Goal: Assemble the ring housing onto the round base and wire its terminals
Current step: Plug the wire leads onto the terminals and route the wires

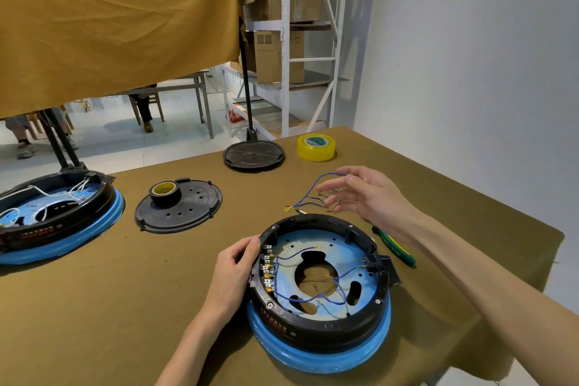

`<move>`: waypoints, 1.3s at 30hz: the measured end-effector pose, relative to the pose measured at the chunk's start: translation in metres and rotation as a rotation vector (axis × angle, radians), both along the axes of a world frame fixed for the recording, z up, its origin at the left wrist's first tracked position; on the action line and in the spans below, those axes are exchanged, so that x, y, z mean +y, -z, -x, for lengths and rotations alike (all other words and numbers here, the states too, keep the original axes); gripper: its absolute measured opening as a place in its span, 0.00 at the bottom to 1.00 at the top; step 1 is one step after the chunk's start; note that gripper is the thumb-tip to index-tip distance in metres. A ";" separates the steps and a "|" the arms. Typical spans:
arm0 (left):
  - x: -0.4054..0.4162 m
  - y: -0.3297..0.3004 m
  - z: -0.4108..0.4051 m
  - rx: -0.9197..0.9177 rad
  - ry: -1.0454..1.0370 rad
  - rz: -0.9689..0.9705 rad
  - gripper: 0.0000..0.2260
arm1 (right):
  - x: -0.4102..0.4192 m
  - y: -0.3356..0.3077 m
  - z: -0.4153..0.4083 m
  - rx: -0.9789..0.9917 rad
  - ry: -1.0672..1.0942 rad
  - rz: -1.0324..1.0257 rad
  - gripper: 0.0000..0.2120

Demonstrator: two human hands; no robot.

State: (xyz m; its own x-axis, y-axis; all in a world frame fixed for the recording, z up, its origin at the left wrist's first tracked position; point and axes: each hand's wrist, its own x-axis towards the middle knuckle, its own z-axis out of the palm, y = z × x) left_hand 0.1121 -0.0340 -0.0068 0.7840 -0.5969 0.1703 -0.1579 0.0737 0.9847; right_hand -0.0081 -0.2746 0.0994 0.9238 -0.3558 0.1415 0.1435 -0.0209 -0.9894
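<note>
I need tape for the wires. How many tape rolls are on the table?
2. A yellow tape roll lies at the far edge, right of the black disc. A black tape roll sits on the perforated cover, left of centre. None else visible.

Black ring housing [326, 320] on blue round base [319, 354]; blue wires [310, 197], yellow tape [316, 147].
</note>
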 end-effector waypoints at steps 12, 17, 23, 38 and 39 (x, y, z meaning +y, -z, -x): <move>0.004 -0.007 0.004 -0.072 -0.110 0.014 0.07 | 0.007 0.014 0.006 0.082 -0.002 0.078 0.08; 0.004 -0.023 0.011 -0.263 -0.122 0.005 0.07 | 0.013 0.016 0.002 0.068 -0.018 0.053 0.09; 0.004 -0.030 0.016 -0.231 -0.107 0.030 0.03 | 0.022 0.020 0.000 0.054 -0.062 0.064 0.06; 0.004 -0.020 0.008 -0.201 -0.067 -0.068 0.03 | 0.045 0.001 -0.010 0.195 -0.209 0.790 0.07; 0.005 -0.020 0.009 -0.201 -0.063 -0.066 0.02 | 0.050 0.000 -0.013 0.201 -0.241 0.843 0.08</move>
